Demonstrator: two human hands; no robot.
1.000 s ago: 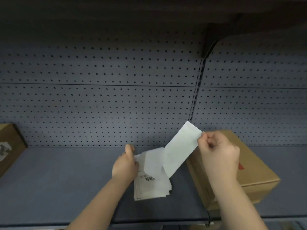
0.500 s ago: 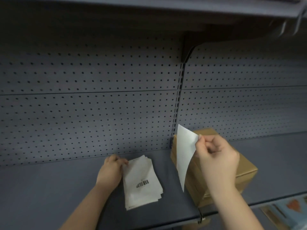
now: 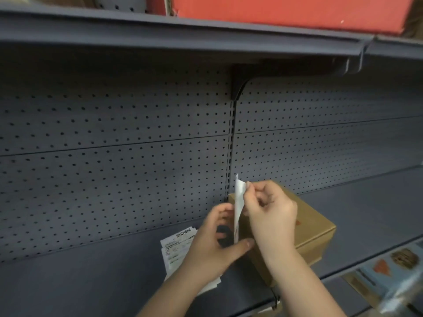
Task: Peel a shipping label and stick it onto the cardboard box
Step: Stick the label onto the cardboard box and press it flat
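We hold a white shipping label [image 3: 238,202] edge-on between both hands, so it appears as a narrow, upright sliver of thin paper. The right hand [image 3: 271,216] pinches its upper portion between thumb and forefinger, the remaining fingers curled loosely. The left hand [image 3: 214,244] meets the label's lower end: its thumb lies beneath the bottom corner and its fingers are bent toward the sheet's left face, though we cannot tell how firmly they grip. The label hangs directly in front of the left end of the cardboard box [image 3: 313,234], just above the shelf [image 3: 80,282].

The cardboard box is a plain brown rectangular carton with a matt surface and crisp edges; a small red mark shows on its top beside the right wrist. It rests on the shelf close to the front edge, largely behind the right hand and forearm.

Beneath the left hand lies a loose stack of labels [image 3: 176,248], flat white sheets printed with fine text and a barcode, fanned slightly out of line.

The shelf is smooth grey-blue metal; its back panel [image 3: 114,145] is perforated with regular rows of small round holes. On the upper shelf [image 3: 160,30] sits a red carton [image 3: 286,12].
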